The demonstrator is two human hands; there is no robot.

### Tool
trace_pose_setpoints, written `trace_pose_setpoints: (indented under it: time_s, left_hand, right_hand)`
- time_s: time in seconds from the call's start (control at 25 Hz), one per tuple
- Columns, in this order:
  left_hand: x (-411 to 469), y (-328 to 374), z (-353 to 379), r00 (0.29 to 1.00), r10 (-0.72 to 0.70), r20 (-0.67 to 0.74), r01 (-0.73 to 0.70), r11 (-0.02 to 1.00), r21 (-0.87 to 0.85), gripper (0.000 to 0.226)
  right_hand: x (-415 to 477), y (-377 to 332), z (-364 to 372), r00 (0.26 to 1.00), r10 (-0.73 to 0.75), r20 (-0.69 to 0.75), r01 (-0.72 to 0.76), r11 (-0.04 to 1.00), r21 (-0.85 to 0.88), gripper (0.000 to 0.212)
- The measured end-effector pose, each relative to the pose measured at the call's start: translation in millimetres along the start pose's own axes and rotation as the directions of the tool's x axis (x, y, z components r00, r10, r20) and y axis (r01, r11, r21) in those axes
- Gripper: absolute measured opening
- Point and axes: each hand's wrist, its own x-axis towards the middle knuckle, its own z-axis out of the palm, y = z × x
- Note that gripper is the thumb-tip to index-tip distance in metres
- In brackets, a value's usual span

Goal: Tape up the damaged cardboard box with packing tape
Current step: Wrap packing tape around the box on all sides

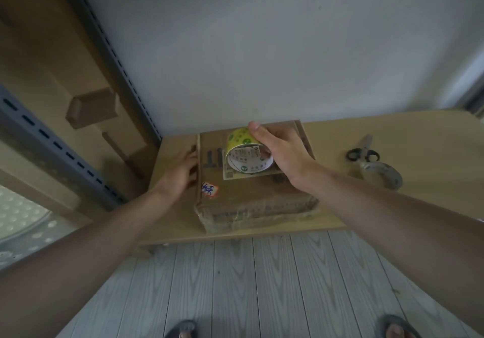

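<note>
Gripping the tape roll, the right hand is curling its fingers through the core while the thumb is pressing on the top of the yellow-green outer wrap; fingers narrow, closed on the roll. The roll is standing on edge, hovering over or resting on the cardboard box, over the box's far half; contact unclear. Judging by that hold, the hand is probably readying to find or peel the tape's free end, since no loose strip is showing yet.

The left hand is lying flat against the box's left edge, fingers loosely spread and holding nothing, likely bracing the box so it is not sliding while tape is being pulled.

The box is sitting flat on the light wooden table, near the table's front-left area. The box's near side is looking crushed and wrapped in older clear tape, so that is probably where new tape is needed. A white label is lying on the box top under the roll; a small orange sticker is sitting on the box's near-left corner.

Scissors and a second, greyish tape roll are lying right of the box, well apart, likely parked for cutting.
</note>
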Motion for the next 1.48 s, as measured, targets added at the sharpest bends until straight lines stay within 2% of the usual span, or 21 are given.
trace_pose_setpoints:
  time_s: [0.04,0.08,0.12,0.16,0.2,0.24,0.36,0.52,0.64,0.76,0.84,1.0,1.12,1.28,1.32,1.36,1.44,1.48]
  left_hand:
    - [-2,5,-1,0.994,0.098,0.057,-0.102,0.992,0.073,0.036]
    - [-4,10,1,0.971,0.178,0.16,-0.213,0.948,0.235,0.052]
    - [-10,15,7,0.952,0.176,0.252,-0.28,0.836,0.472,0.077]
    - [-10,11,12,0.942,0.174,0.286,-0.324,0.689,0.648,0.099]
    - [-10,9,18,0.94,0.181,0.291,-0.342,0.557,0.757,0.114]
    - [-8,8,24,0.945,0.185,0.27,-0.327,0.499,0.802,0.123]
    - [-7,10,30,0.944,0.214,0.252,-0.324,0.439,0.838,0.129]
    - [-7,9,26,0.947,0.178,0.268,-0.318,0.398,0.861,0.132]
    - [-5,8,27,0.941,0.163,0.296,-0.337,0.378,0.862,0.126]
    - [-3,8,26,0.934,0.158,0.32,-0.356,0.356,0.864,0.119]
    - [-1,7,27,0.926,0.18,0.331,-0.375,0.347,0.86,0.112]
    - [4,3,26,0.923,0.213,0.321,-0.379,0.36,0.853,0.102]
    - [3,2,25,0.922,0.225,0.316,-0.381,0.367,0.849,0.1]
    - [-2,3,27,0.928,0.246,0.28,-0.367,0.468,0.804,0.093]
    - [-3,2,28,0.943,0.231,0.24,-0.328,0.521,0.788,0.091]
    - [-5,3,29,0.968,0.19,0.166,-0.25,0.628,0.737,0.089]
    - [-5,3,32,1.0,0.017,0.004,-0.017,0.869,0.495,0.084]
    - [-6,4,34,0.998,-0.052,-0.033,0.061,0.923,0.38,0.077]
  right_hand:
    - [0,0,0,1.0,-0.004,-0.008,0.004,1.0,-0.013,0.075]
    - [-1,1,-1,1.0,-0.004,-0.011,0.004,0.999,-0.037,0.071]
    - [-2,1,0,1.0,0.004,-0.012,-0.005,0.998,-0.057,0.067]
    - [-4,0,1,1.0,0.009,-0.02,-0.011,0.997,-0.076,0.062]
    - [-4,-2,2,0.999,0.01,-0.031,-0.013,0.995,-0.099,0.056]
    - [-3,-3,2,0.999,0.013,-0.041,-0.018,0.992,-0.123,0.056]
    - [5,-11,-2,1.0,0.009,0.021,-0.003,0.968,-0.251,0.06]
    - [12,-28,-36,0.995,0.011,0.098,0.041,0.859,-0.51,0.06]
    - [9,-36,-95,1.0,-0.026,0.003,0.021,0.718,-0.695,0.056]
    - [-7,-20,-152,0.993,-0.011,-0.119,-0.091,0.573,-0.814,0.06]
    - [-19,0,-167,0.993,0.013,-0.121,-0.112,0.487,-0.866,0.057]
    - [-15,9,-166,0.991,0.004,-0.134,-0.115,0.532,-0.839,0.051]
    - [-20,19,-165,0.988,0.017,-0.15,-0.137,0.525,-0.84,0.052]
    - [-31,61,-147,0.977,0.091,-0.193,-0.209,0.586,-0.783,0.061]
    - [-32,68,-142,0.972,0.135,-0.192,-0.235,0.594,-0.77,0.062]
    - [-33,73,-137,0.964,0.172,-0.201,-0.264,0.618,-0.74,0.06]
    - [-35,80,-132,0.951,0.21,-0.228,-0.31,0.688,-0.656,0.059]
    - [-35,81,-131,0.947,0.216,-0.237,-0.319,0.712,-0.626,0.059]
